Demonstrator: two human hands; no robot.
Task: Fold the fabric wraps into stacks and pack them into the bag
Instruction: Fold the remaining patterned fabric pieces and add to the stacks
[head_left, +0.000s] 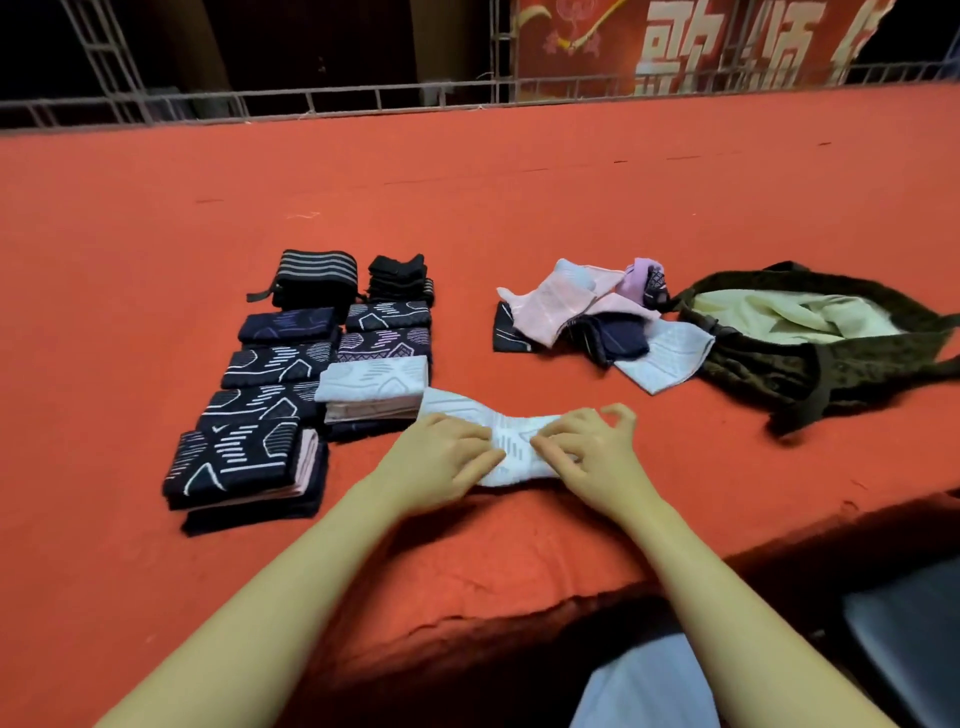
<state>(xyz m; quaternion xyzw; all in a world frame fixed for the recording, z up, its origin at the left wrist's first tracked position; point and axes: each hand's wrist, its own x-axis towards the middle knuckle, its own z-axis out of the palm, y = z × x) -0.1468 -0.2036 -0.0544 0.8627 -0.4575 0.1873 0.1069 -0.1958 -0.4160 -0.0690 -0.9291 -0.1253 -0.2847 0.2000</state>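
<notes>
A pale blue patterned wrap (506, 441) lies across the red table near its front edge. My left hand (441, 457) rests on its left part with fingers curled onto the cloth. My right hand (592, 449) pinches its right part. To the left stand several folded stacks (291, 384) of dark navy, pale blue and pink wraps in two rows. A loose pile of unfolded wraps (587, 317), pink, lilac, navy and pale blue, lies at the centre right. Past it sits the open dark olive bag (779, 364) with a cream lining, lying slack on the table.
The red felt table (467, 197) stretches far back to a metal railing (363, 101). Its front edge (571, 587) runs diagonally below my arms. A dark chair seat (909, 634) shows at the lower right, beside my pale-clad lap (644, 686).
</notes>
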